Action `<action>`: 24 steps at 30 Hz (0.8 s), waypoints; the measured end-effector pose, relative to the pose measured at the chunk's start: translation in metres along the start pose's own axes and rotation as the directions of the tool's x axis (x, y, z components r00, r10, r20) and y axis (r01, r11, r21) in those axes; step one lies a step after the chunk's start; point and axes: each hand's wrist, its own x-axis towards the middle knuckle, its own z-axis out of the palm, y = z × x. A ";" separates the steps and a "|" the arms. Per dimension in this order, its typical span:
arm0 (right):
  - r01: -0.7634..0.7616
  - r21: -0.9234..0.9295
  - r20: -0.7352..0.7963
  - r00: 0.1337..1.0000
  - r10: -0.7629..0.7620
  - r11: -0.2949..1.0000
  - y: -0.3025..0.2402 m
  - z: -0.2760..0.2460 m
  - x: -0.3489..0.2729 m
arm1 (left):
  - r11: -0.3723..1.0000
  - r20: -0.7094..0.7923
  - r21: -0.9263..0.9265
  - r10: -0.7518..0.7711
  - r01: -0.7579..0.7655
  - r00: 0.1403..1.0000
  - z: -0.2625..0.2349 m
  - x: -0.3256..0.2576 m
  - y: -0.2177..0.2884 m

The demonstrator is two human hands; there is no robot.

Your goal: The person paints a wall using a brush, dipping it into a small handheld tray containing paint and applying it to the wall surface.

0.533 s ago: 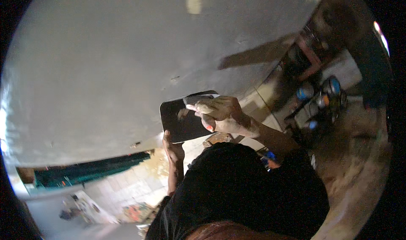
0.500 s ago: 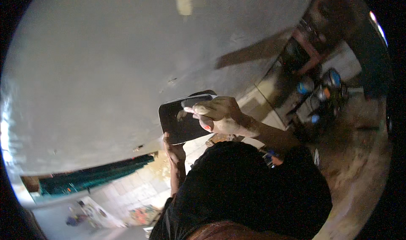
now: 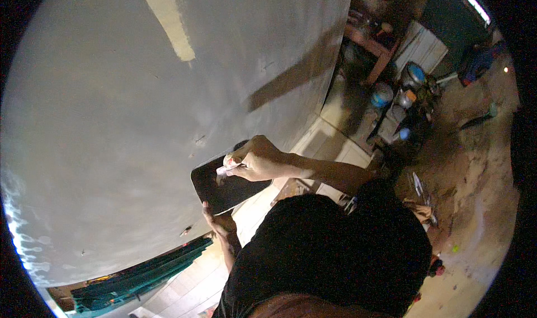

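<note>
Dark panel (image 3: 225,192), left hand (image 3: 222,227) grip pinching its edge, right hand (image 3: 256,160) now curled tighter, its contents unclear

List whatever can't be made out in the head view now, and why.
- Head: part of the dark panel's face, covered by the right hand.
- Head: whether that hand pinches anything, blurred and masked by its own fingers.
- Head: the left hand's grip behind the panel, hidden by it.
- Head: the pale strip's upper end, cut off by the top edge.
</note>
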 end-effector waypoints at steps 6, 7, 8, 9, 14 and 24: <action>0.069 -0.156 -0.032 0.997 -0.075 0.985 0.020 0.002 -0.002 | 1.000 0.038 -0.006 -0.011 0.012 0.999 -0.003 0.002 -0.005; 0.050 -0.129 -0.063 0.996 -0.058 0.990 0.022 0.008 -0.003 | 1.000 0.038 -0.019 0.016 -0.015 0.999 -0.006 0.003 -0.009; 0.033 -0.113 -0.094 0.995 -0.044 0.993 0.021 0.010 -0.005 | 1.000 0.046 -0.008 0.022 -0.022 0.999 -0.007 0.004 -0.013; 0.031 -0.085 -0.124 0.991 -0.041 0.996 0.017 0.009 -0.002 | 0.999 0.044 0.004 0.043 -0.043 0.998 -0.007 0.006 -0.014; -0.038 0.013 -0.090 0.995 0.039 0.999 0.005 0.014 -0.009 | 0.993 0.036 -0.049 0.110 -0.108 0.993 -0.079 0.017 -0.049; -0.186 0.153 0.283 0.949 0.137 0.971 -0.007 0.013 -0.007 | 0.998 0.010 -0.015 0.055 -0.055 0.998 -0.047 0.026 -0.041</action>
